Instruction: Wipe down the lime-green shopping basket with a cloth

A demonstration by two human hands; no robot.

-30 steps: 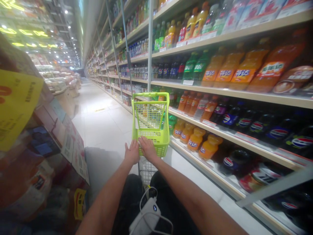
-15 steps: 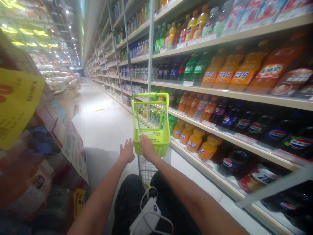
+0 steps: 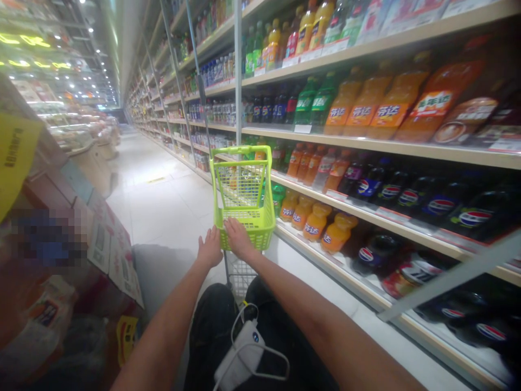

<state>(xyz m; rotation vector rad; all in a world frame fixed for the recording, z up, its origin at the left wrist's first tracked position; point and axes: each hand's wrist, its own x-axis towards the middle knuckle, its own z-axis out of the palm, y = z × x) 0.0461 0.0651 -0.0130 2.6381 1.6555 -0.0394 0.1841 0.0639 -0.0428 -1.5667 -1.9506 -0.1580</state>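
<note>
A lime-green plastic shopping basket point(image 3: 265, 217) sits on a wire cart frame point(image 3: 244, 274) in front of my knees. Its raised grid panel and top bar are at the far end. Over the near rim, my right hand point(image 3: 240, 239) has its fingers hooked inside the basket, the thumb hidden. At the near left corner is my left hand point(image 3: 209, 248), fingers stretched out and close against the basket's side; whether it touches is hard to tell. A white power bank point(image 3: 240, 358) with a looped cable lies at my lap.
Long shelves point(image 3: 301, 138) of drink bottles line the right side, with a slanted metal bar point(image 3: 443, 274) low down. Boxes point(image 3: 103, 247) and a yellow sign point(image 3: 16, 157) stand close on the left. A pale tiled aisle point(image 3: 148, 190) runs ahead.
My left hand has come in against the basket's left corner, its fingers closer together. The right hand stays on the near rim. The whole view has shifted slightly.
</note>
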